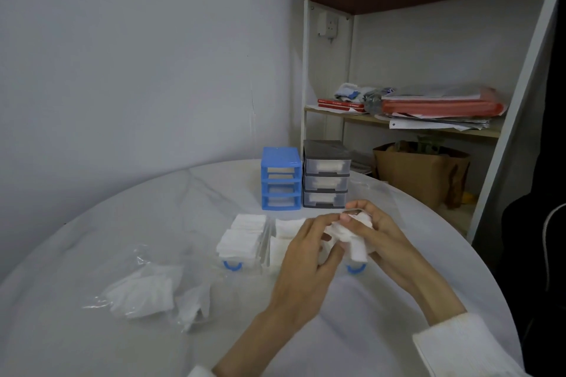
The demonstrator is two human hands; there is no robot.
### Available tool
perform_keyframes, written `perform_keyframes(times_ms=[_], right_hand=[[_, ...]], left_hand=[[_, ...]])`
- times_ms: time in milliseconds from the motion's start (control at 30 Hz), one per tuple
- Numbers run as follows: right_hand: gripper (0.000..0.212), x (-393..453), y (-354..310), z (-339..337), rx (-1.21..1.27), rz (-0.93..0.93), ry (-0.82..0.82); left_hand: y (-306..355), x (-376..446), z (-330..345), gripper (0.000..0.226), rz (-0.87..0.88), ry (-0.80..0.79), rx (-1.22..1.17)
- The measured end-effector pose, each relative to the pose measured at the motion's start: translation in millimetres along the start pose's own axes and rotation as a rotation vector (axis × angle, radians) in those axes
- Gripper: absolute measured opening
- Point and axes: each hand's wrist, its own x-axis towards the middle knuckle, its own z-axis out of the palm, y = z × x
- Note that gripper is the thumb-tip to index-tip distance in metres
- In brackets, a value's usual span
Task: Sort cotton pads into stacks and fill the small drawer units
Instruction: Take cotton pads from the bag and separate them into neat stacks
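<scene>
1. Both hands meet above the round worktop (92,254), which is covered in a smooth, pale, faintly wrinkled sheet.
2. The right hand (376,232) curls its fingers around a soft wad of white cotton pads (352,239), thumb pressed on top.
3. The left hand (309,257) reaches in from below, its fingers bent against the same wad, pinching at its near edge.
4. Under the hands lie two clear plastic drawers with blue loop handles: the left drawer (242,265) is piled with square, fluffy white pads stacked in two rows; the right drawer (356,268) is mostly hidden by the hands.
5. Another flat stack of pads (289,226) sits between the drawers' far ends.
6. Behind them stand two small boxy three-tier units, side by side and nearly touching: a blue drawer unit (280,177), whose two upper slots look open, and a grey drawer unit (326,174) with translucent drawers showing white pads inside.
7. To the left, a crinkled clear plastic bag (144,294) lies flat with loose white pads inside.
8. White ribbed sleeves (459,346) cover the forearms.
9. At the right a wooden shelf (428,128) carries papers and a red folder (441,107).
</scene>
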Motion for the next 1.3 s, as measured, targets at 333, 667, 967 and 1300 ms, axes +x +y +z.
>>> perform_keyframes(times_ms=[333, 667, 967, 1300], right_hand=[[0.043, -1.2, 4.1, 2.5, -0.092, -0.005, -0.093], [0.029, 0.1, 5.1, 4.8, -0.243, -0.052, 0.008], [0.018, 1.7, 7.5, 9.0, -0.279, -0.071, 0.036], [0.011, 4.4, 3.1, 4.1, -0.318, -0.129, 0.252]], left_hand=[[3.3, 7.9, -16.4, 0.029, -0.119, 0.158, -0.107], [1.9, 7.8, -14.5, 0.016, -0.110, 0.112, -0.076], [2.4, 10.5, -18.9, 0.014, -0.216, 0.156, -0.240], [-0.7, 17.9, -26.2, 0.016, -0.411, 0.135, -0.497]])
